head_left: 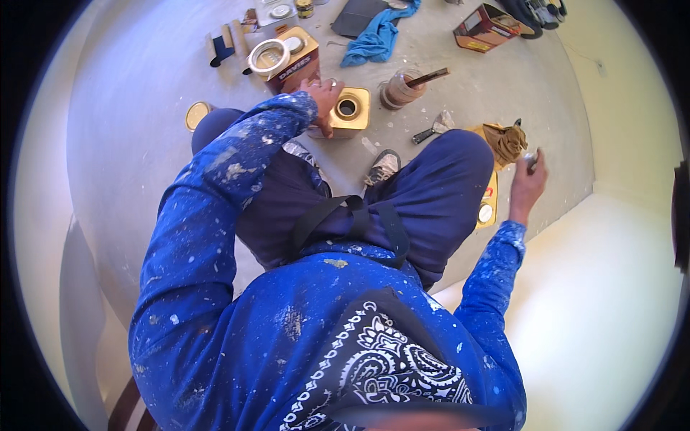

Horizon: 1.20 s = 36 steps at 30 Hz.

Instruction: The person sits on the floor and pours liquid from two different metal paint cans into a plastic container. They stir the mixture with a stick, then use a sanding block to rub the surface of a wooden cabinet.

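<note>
My left hand (323, 100) grips the left side of a gold rectangular can (363, 108), whose round mouth is uncovered and dark inside. The can stands upright on the floor in front of my feet. Out to the right, my right hand (530, 183) is closed on a small dark, silvery piece (531, 162) that looks like a cap; the fingers partly hide it. Beside that hand lie a crumpled brown cloth (507, 142) and another yellow can (486, 215) with a white cap, partly hidden by my knee.
Behind the left hand stands a larger can (305, 54) with a white ring (269, 57) on top. A jar (402, 90) holding a brush (429, 77), a putty knife (433, 128), a blue cloth (374, 39), and a box (487, 29) lie beyond. A round lid (198, 113) is left of my knee.
</note>
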Each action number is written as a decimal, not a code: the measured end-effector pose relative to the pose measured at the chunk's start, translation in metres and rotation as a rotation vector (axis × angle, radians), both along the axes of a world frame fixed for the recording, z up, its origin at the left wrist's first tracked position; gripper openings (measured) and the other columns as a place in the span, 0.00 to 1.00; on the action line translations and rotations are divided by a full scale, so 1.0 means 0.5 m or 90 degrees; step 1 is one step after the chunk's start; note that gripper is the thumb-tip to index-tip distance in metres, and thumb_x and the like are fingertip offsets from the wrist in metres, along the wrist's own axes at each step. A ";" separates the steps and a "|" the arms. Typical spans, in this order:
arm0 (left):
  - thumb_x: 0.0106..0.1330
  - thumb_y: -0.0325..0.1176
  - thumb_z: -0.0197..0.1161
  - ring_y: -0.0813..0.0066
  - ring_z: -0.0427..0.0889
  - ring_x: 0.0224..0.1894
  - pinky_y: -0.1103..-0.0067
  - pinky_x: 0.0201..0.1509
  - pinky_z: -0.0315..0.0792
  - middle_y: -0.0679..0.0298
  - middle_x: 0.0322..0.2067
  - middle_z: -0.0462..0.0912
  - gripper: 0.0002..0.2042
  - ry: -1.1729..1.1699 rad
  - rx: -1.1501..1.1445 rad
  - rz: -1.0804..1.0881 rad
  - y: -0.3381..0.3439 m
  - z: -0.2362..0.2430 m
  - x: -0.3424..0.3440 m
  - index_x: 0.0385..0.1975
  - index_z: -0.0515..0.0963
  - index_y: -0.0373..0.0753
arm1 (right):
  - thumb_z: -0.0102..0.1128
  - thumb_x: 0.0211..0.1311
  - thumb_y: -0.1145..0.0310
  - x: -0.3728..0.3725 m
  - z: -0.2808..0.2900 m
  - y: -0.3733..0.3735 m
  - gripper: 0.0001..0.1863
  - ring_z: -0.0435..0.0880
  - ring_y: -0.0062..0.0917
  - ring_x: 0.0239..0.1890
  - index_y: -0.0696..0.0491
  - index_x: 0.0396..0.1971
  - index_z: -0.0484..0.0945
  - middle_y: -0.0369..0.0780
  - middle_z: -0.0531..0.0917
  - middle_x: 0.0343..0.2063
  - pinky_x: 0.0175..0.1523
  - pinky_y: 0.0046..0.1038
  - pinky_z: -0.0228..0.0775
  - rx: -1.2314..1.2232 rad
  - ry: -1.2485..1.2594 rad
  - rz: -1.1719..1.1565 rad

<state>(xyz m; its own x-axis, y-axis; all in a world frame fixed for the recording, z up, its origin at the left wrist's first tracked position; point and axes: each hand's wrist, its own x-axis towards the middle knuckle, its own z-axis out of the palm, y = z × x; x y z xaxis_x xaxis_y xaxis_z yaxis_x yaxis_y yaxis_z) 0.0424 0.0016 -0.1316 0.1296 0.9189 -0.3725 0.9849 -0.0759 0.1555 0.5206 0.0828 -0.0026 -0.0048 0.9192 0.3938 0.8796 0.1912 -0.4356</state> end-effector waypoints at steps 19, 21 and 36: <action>0.29 0.51 0.89 0.46 0.70 0.68 0.54 0.69 0.67 0.49 0.64 0.71 0.66 -0.083 -0.004 0.090 0.000 -0.011 0.007 0.73 0.55 0.38 | 0.67 0.53 0.67 -0.545 -0.268 -0.016 0.20 0.82 0.45 0.52 0.54 0.47 0.78 0.45 0.83 0.47 0.55 0.44 0.74 -0.207 -0.245 0.677; 0.28 0.50 0.89 0.45 0.71 0.67 0.53 0.68 0.68 0.49 0.63 0.72 0.66 -0.063 -0.023 0.097 0.014 -0.023 0.017 0.72 0.55 0.37 | 0.67 0.54 0.67 -0.563 -0.277 -0.004 0.20 0.82 0.47 0.50 0.54 0.48 0.77 0.47 0.83 0.46 0.54 0.45 0.75 -0.221 -0.258 0.698; 0.31 0.53 0.88 0.46 0.77 0.62 0.52 0.58 0.74 0.48 0.61 0.75 0.60 -0.028 -0.069 0.115 0.052 -0.007 0.034 0.66 0.60 0.36 | 0.66 0.59 0.45 -0.519 -0.142 0.133 0.27 0.88 0.45 0.40 0.57 0.40 0.86 0.49 0.89 0.37 0.51 0.45 0.78 -0.504 -0.356 0.337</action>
